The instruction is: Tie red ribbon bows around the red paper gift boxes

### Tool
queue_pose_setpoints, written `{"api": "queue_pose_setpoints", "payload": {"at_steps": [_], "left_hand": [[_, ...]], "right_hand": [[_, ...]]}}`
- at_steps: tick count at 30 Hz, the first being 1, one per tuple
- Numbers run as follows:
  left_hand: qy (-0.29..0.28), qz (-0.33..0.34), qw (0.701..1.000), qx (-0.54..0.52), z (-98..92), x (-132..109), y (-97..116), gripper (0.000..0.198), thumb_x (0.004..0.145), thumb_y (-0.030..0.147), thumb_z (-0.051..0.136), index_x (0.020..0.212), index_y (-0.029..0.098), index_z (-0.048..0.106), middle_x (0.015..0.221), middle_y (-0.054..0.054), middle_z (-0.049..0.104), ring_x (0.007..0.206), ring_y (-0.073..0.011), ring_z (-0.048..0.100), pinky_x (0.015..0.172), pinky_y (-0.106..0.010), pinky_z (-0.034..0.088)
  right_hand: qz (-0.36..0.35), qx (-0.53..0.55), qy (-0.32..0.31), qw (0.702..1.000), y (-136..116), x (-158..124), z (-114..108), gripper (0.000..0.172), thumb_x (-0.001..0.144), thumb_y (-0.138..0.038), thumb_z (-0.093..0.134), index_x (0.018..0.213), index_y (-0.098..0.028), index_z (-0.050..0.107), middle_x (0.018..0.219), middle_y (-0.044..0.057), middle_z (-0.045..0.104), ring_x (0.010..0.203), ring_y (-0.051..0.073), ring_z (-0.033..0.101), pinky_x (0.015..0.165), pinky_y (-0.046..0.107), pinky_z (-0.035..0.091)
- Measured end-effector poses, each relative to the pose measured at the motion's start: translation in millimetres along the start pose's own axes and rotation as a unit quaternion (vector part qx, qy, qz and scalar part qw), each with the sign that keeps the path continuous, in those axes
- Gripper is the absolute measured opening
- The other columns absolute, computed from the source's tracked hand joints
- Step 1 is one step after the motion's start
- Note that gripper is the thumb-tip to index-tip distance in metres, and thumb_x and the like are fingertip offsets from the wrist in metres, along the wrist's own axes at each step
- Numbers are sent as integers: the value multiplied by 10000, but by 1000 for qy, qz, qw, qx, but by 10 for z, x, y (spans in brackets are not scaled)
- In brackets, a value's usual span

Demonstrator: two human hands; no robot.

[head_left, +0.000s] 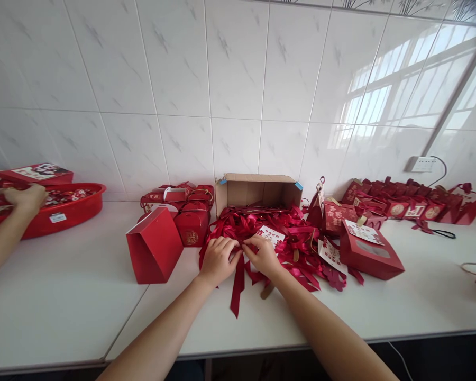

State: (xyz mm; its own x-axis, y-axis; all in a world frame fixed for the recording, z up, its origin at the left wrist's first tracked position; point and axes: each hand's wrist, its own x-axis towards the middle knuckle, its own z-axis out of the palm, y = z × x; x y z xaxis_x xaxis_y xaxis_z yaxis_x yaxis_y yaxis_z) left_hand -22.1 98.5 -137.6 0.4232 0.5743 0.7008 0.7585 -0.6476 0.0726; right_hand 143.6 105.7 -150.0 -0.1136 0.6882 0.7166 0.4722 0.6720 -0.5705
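Note:
My left hand (221,258) and my right hand (262,255) meet at the front of a heap of dark red ribbons (297,222). Fingers of both hands pinch one red ribbon (237,291), whose cut end hangs down over the white table. Beside my right hand, a printed white tag (273,236) lies on the heap. Behind it an opened cardboard box (257,193) rests on its side with ribbons spilling out. To the left stands a plain red gift box (154,247), upright and closed.
Small red boxes (192,222) are grouped left of the cardboard box. On the right lie a windowed red box (371,251) and rows of gift boxes (416,201). Another person's hand (26,200) reaches over a red basin (71,209) of wrapped sweets; part of another hand shows far right.

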Motion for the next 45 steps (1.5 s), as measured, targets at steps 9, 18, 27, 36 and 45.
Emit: {"api": "queue_pose_setpoints", "payload": {"at_steps": [9, 18, 27, 36, 45], "left_hand": [[-33, 39, 998, 32, -20, 6, -11, 108, 912, 232, 504, 848, 208, 588, 833, -30, 686, 801, -212, 584, 780, -378, 367], [-44, 50, 997, 44, -8, -9, -21, 140, 932, 228, 484, 824, 189, 564, 815, -24, 673, 771, -193, 581, 807, -383, 351], [-43, 41, 998, 37, 12, -6, 1, 123, 900, 185, 474, 805, 185, 552, 801, -31, 660, 768, -198, 591, 785, -374, 364], [-21, 42, 999, 17, 10, -8, -22, 163, 903, 146, 425, 815, 181, 558, 781, -27, 655, 744, -185, 592, 754, -354, 371], [-1, 27, 1000, -15, 16, -25, -70, 164, 897, 135, 444, 829, 199, 579, 791, -9, 674, 739, -179, 598, 730, -333, 373]], "right_hand": [[-7, -25, -37, 999, -9, 11, -53, 146, 793, -167, 570, 741, -181, 706, 675, 31, 637, 621, 150, 575, 610, 261, 458], [-30, -42, -66, 996, 12, 11, -56, 150, 813, -110, 562, 811, -160, 704, 753, 51, 627, 703, 155, 584, 667, 264, 476], [-55, -70, -67, 994, 7, 1, -6, 197, 821, -72, 517, 871, -153, 689, 821, 77, 613, 785, 186, 562, 738, 309, 493], [-63, -79, -54, 993, 9, -7, 39, 219, 847, -86, 474, 896, -153, 677, 838, 91, 598, 804, 203, 540, 760, 337, 495], [-56, -57, -53, 995, 10, -11, 35, 201, 840, -102, 496, 885, -168, 681, 838, 73, 614, 798, 184, 566, 747, 308, 501]]}}
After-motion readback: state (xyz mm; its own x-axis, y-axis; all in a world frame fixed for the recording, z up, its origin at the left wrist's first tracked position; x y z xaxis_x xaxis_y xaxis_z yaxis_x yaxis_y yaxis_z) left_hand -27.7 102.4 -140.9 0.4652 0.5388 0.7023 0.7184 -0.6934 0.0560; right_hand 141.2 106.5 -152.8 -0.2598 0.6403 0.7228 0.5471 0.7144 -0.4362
